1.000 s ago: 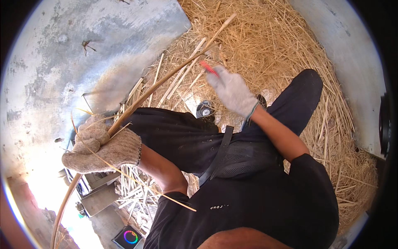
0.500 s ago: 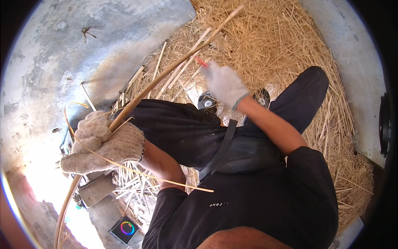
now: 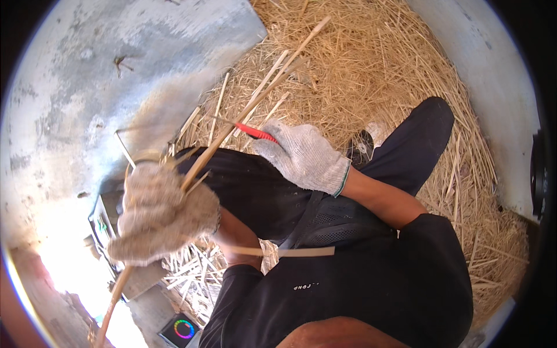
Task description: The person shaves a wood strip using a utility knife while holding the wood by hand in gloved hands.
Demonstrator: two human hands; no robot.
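Observation:
A long brown cane-like stalk (image 3: 253, 104) slants from the lower left up to the straw at the top. My left hand (image 3: 165, 214), in a knitted beige glove and blurred by motion, is closed round its lower part. A thin pale strip (image 3: 307, 252) runs out from near this hand across my forearm and dark shirt. My right hand (image 3: 307, 155), in a whitish glove, grips a red-handled knife (image 3: 255, 132). Its narrow blade points left and crosses the stalk above my left hand; whether it touches the stalk I cannot tell.
Loose straw and shavings (image 3: 371, 58) cover the floor ahead and right. A grey slab (image 3: 156, 75) stands at the upper left, a pale wall (image 3: 487, 75) at the right. Lower left lies a black device with a coloured ring (image 3: 181, 331), near split pale strips (image 3: 188, 278).
My right hand has come down and toward me with the knife, whose blade now shows at the stalk. My left hand has shifted right and slightly down with the stalk.

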